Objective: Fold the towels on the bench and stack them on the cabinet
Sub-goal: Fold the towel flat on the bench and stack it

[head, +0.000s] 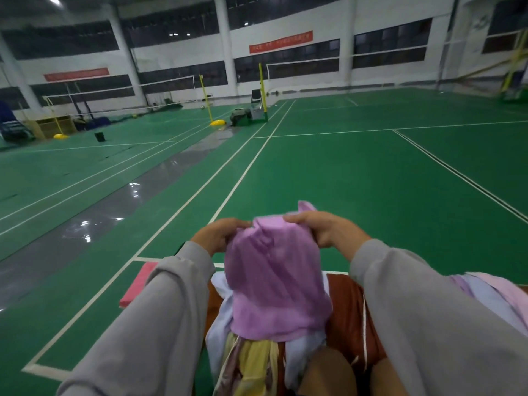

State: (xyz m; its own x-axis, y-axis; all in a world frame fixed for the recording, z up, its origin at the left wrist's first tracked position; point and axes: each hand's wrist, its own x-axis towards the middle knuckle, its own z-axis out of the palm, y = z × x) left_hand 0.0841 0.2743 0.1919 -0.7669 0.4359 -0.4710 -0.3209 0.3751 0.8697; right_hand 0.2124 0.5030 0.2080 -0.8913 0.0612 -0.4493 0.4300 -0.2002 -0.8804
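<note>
left hand (220, 235): fingers curled over the top edge of a lilac-purple terry towel (274, 275). right hand (323, 230): clamped on the same edge, just to the right. close together, with bunched cloth between them; grey sleeves (171, 310) below.

held up in front of the body, hanging crumpled, lower hem draped over a heap of loose towels in pale blue, white and yellow (251, 364) on the near brown bench (345, 310). more pale pink and lilac cloths (500, 292) at near right. flat pink slab (137, 287) at near left, perhaps a folded towel. no cabinet in view.

step in hand, as judged: opening the towel out before the first fold. to do it well: slide both grips apart along the edge to the two corners, shake once to drop the creases, lift the hem off the heap, then bring corner to corner evenly.

beyond: green court floor with white lines (343, 172); yellow net posts (261, 90) far off.

writing: red banners on the far wall (281, 41), lettering too blurred to read. no brand or label legible on any cloth.
</note>
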